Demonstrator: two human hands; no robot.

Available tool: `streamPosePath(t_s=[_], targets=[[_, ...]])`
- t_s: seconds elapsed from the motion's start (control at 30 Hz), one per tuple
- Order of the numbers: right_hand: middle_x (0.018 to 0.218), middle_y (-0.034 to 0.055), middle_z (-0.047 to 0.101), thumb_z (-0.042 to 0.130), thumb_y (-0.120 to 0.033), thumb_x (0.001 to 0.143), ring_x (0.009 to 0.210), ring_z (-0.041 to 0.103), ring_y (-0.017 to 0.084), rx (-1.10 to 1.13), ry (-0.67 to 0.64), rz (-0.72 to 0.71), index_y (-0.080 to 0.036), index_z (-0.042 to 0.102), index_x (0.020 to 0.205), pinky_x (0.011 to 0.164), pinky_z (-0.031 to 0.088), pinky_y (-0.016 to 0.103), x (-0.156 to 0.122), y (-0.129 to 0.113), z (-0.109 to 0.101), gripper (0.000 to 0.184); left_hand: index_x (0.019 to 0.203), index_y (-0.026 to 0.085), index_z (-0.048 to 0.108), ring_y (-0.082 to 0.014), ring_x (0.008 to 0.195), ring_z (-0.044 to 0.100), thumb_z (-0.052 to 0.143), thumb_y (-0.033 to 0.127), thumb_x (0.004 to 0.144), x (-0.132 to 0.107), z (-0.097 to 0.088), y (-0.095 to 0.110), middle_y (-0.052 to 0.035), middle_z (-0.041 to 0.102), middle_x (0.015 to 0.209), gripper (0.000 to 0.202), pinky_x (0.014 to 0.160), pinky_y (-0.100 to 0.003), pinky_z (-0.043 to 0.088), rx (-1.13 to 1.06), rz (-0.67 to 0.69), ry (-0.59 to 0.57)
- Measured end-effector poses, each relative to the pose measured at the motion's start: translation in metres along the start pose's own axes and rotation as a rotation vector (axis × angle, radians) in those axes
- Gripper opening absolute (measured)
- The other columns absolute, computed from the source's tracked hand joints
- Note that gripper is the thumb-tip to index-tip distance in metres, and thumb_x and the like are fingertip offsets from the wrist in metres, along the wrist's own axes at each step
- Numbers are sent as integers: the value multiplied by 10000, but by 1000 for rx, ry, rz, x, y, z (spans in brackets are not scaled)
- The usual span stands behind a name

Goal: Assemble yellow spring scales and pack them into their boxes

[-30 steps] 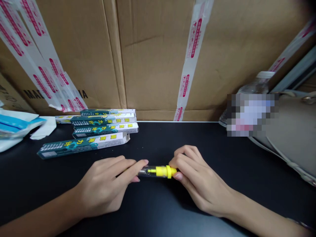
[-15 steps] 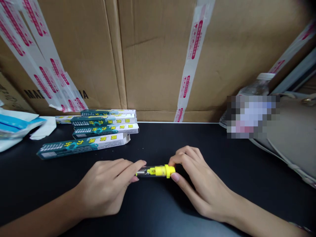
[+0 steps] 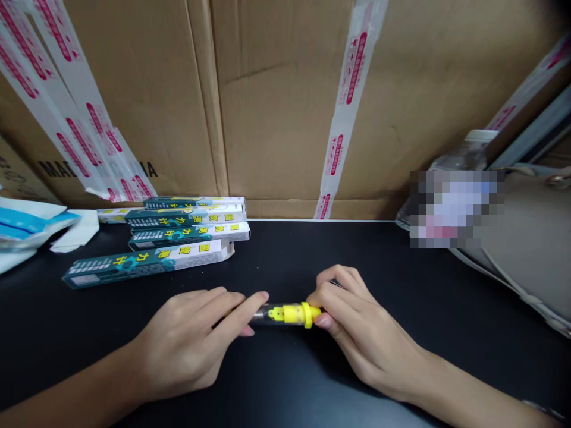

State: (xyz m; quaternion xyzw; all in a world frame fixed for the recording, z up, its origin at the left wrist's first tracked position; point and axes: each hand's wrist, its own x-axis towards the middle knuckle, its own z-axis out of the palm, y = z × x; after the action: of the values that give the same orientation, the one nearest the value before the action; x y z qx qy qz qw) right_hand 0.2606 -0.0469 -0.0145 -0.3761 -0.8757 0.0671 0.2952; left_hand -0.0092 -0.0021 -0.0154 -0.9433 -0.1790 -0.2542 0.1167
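A clear tubular spring scale with a yellow inner part and a yellow end cap lies level between my two hands, just above or on the black tabletop. My left hand is closed around its clear tube, which hides that end. The thumb and fingers of my right hand pinch the yellow cap at the right end. Beyond my left hand lies a long green and white box, its right end flap apparently open.
More green and white boxes are piled behind, against a large taped cardboard box. White and blue packaging lies at far left. At right stand a plastic bottle and a grey bag on the black table.
The spring scale and my right hand have moved slightly right and down. My right fingers now curl more tightly on the yellow cap. My left hand keeps its hold on the tube.
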Motion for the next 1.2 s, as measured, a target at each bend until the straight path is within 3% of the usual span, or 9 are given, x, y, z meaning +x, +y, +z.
streamPosePath(t_s=[0.2,0.4,0.5,0.73,0.9,1.0,1.2], targets=[[928,65,612,455,-164,1007,913,464,238,10,20,51,-175,514,1049,801,411,410,0,1,0,73,1242,83,593,-133,700,662,430,79,982,2,-1,-2,-51,720,882,307,601,-243,527,-14,-18,30],[997,83,632,504,-209,989,947,505,249,11,-2,105,-182,526,1101,816,453,425,-1,-1,-2,117,1228,76,598,-151,696,677,430,103,989,3,-2,-1,-62,730,887,294,596,-265,539,-21,-21,32],[1026,94,632,575,-275,967,974,515,262,11,-1,128,-188,510,1191,817,471,428,-2,-1,-1,249,1205,76,609,-154,672,675,434,105,984,3,-3,-1,-59,730,869,283,567,-271,532,-14,-23,38],[1039,51,671,605,-242,969,955,530,229,25,42,56,-225,526,1177,823,458,387,-2,4,5,223,1215,102,610,-161,702,692,407,142,1005,4,-3,0,-52,732,881,295,578,-275,539,9,-52,9],[1164,98,643,640,-341,944,1040,528,261,-69,38,94,-207,460,1350,882,478,441,-3,11,-5,464,1247,107,592,-174,788,705,419,161,1011,3,-1,-1,-65,734,963,298,677,-299,561,4,-110,12],[1277,140,581,572,-353,976,1108,514,287,-206,18,162,-191,442,1426,934,485,487,-5,20,-19,496,1258,119,578,-182,831,706,426,156,1006,3,-1,-2,-65,727,996,296,707,-308,565,-7,-157,10],[1313,127,534,432,-176,1006,1126,548,287,-325,-134,189,-298,514,1431,912,538,480,-11,35,-28,450,1262,155,563,-170,808,690,354,177,1030,3,2,-4,-41,698,939,313,687,-281,538,-19,-211,-20]])
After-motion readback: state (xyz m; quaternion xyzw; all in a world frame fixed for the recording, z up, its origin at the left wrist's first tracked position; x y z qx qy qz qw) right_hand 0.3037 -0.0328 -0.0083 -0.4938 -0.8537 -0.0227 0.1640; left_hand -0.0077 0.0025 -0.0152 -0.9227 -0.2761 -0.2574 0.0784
